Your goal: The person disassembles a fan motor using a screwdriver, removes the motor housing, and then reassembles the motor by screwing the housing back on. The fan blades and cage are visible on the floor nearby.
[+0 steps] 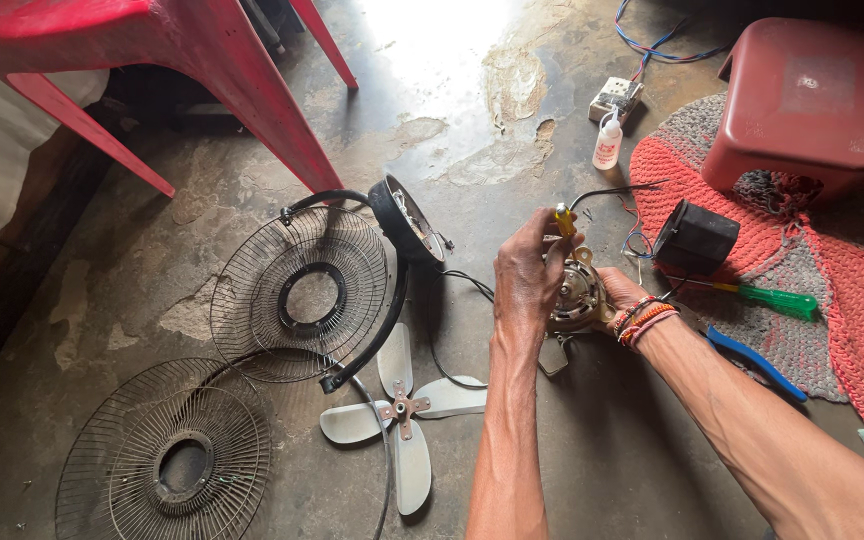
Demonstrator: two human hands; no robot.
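Both forearms nearest me. Left hand (pixel 527 275) clenched on a yellow-handled tool (pixel 563 220), tip at the fan motor (pixel 577 295); right hand (pixel 620 295) grasping the motor from beneath, just right of the fan blade (pixel 402 410). Judged step: motor fastener work; next calls for steady support.

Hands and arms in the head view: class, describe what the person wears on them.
Both forearms are bare, with no sleeves or gloves. The right hand has a stack of thread bracelets at the wrist, in red, orange and dark bands. The left hand shows no bracelet, watch or ring.
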